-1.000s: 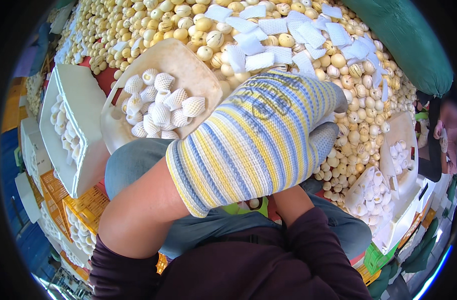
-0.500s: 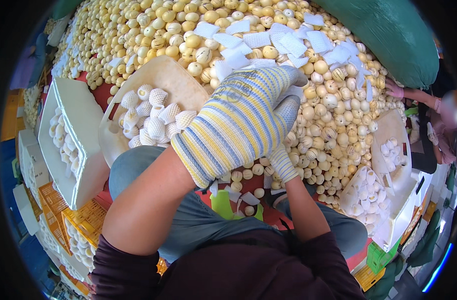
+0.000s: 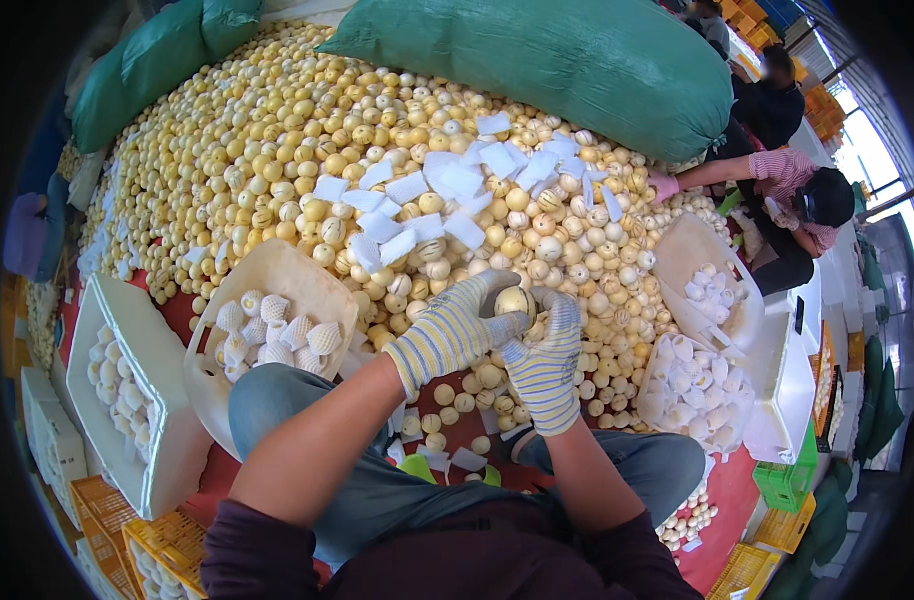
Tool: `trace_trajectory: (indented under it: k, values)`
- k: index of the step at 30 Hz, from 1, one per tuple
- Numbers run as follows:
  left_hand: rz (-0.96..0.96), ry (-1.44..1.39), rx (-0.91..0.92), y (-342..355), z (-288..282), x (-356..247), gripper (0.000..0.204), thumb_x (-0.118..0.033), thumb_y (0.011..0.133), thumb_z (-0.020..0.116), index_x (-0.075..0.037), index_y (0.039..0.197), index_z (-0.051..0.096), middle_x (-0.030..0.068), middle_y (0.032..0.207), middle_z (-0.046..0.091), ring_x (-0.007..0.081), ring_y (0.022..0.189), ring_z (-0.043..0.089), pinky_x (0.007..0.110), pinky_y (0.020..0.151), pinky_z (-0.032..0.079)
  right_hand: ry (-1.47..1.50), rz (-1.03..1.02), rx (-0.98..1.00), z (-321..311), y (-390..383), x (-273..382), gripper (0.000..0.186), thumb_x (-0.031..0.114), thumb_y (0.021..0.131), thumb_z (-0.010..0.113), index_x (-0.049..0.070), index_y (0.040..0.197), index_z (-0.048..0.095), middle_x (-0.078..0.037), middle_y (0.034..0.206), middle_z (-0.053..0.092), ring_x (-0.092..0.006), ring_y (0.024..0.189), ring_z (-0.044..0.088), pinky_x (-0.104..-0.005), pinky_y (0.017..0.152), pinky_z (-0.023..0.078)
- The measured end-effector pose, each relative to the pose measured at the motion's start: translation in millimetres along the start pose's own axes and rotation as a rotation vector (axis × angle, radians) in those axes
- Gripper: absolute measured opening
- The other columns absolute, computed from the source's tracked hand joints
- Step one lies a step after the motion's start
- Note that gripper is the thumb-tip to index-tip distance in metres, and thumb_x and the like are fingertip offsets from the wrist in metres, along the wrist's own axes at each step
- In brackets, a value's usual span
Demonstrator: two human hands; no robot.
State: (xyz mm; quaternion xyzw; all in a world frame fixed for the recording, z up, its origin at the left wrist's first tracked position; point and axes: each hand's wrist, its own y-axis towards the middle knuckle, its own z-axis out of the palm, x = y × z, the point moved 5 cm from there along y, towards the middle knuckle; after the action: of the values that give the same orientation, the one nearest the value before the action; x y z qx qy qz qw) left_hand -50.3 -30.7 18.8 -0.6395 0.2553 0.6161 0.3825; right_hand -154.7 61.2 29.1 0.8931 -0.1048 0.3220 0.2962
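My left hand (image 3: 457,330) and my right hand (image 3: 544,370), both in striped knitted gloves, are closed round a pale yellow round fruit (image 3: 514,303) with dark streaks, over my crossed legs. Just beyond my hands lies a big heap of similar fruit (image 3: 317,130), with loose white foam net pieces (image 3: 465,230) on it. A cream plastic tub (image 3: 212,400) at my left holds fruits in white foam sleeves (image 3: 322,336). Loose fruits (image 3: 444,396) and a few foam pieces lie on the red ground below my hands.
A white foam box (image 3: 167,478) and orange crates (image 3: 172,552) are at left, tubs (image 3: 685,238) and a green crate (image 3: 785,475) at right. Green sacks (image 3: 537,70) edge the heap. A co-worker in pink checks (image 3: 782,175) reaches into it, with other people (image 3: 767,105) beyond.
The view has risen to show more of the heap and room. My hands have moved from close to the camera down and away, and the fruit held between them is now visible.
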Motion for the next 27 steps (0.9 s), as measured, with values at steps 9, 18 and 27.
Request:
trace_trajectory:
  k: [9,18,27]
  values:
    - [0.113,-0.539,0.179,-11.1,4.8,-43.7,0.080,-0.026,0.081,0.079,0.000,0.145,0.038,0.0111,0.125,0.059,0.0156,0.106,0.061,0.025,0.087,0.051,1.283,0.565,0.009,-21.4,-5.9,-40.8,0.054,0.034,0.091,0.069,-0.001,0.130,0.051,-0.012,0.121,0.058,-0.0222,0.111,0.058,-0.0391,0.101,0.046]
    - [0.093,-0.513,0.324,-19.4,11.5,-53.5,0.086,-0.011,0.074,0.079,-0.003,0.148,0.036,0.0123,0.131,0.056,0.0175,0.111,0.060,0.029,0.091,0.051,1.648,0.586,0.283,5.0,-9.7,-23.7,0.082,0.032,0.072,0.085,0.002,0.136,0.043,-0.013,0.132,0.052,-0.0247,0.122,0.053,-0.0389,0.103,0.046]
    - [0.200,0.173,0.096,-6.4,1.3,-44.3,0.081,-0.008,0.076,0.078,-0.005,0.147,0.039,0.0122,0.127,0.058,0.0183,0.114,0.057,0.031,0.098,0.048,0.888,0.447,0.001,-32.1,-6.1,-26.8,0.047,-0.008,0.082,0.063,0.000,0.126,0.049,-0.009,0.106,0.061,-0.0121,0.093,0.060,-0.0234,0.079,0.053]
